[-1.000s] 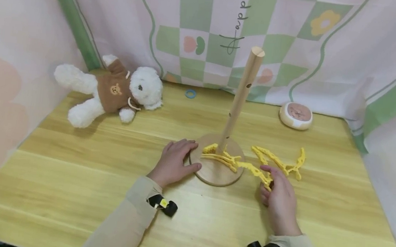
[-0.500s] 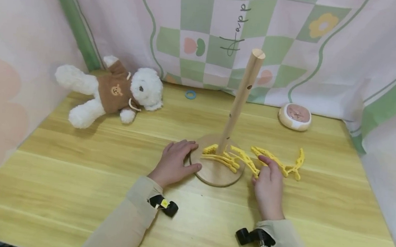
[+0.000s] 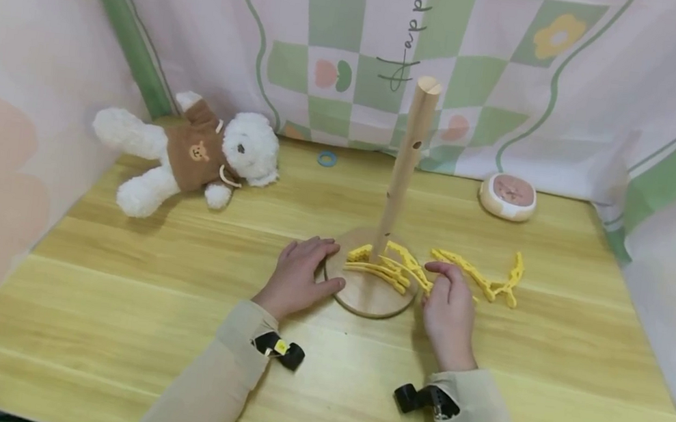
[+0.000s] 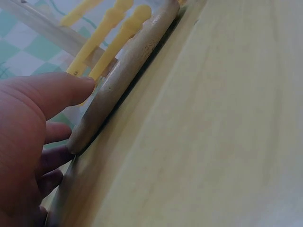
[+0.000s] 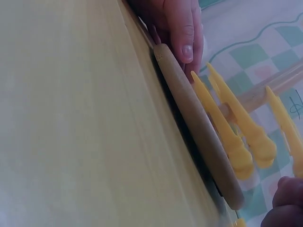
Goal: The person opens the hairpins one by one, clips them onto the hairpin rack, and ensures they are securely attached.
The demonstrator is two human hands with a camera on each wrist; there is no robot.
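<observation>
A round wooden base (image 3: 359, 300) with an upright wooden pole (image 3: 409, 146) stands mid-table. My left hand (image 3: 300, 279) rests at the base's left edge, thumb (image 4: 71, 92) and fingers spread along the rim. On the base, around the pole's foot, lie slim yellow plastic pieces (image 3: 363, 267) with tapered, rounded ends, shaped like hair clips. To the right, my right hand (image 3: 450, 312) pinches a similar yellow plastic clip (image 3: 410, 261), whose far end reaches over the base near the pole. In the right wrist view only my fingertips (image 5: 289, 194) and part of this clip (image 5: 286, 125) show.
Right of my right hand lies another forked yellow clip (image 3: 490, 289). A white plush toy (image 3: 195, 155) in a brown top lies at the back left. A blue ring (image 3: 327, 159) and a small round pink-and-white device (image 3: 508, 196) are near the curtain (image 3: 384, 126).
My right hand has moved left toward the pole, carrying the yellow clip over the base. The pole now leans slightly less to the right. My left hand stays at the base's edge.
</observation>
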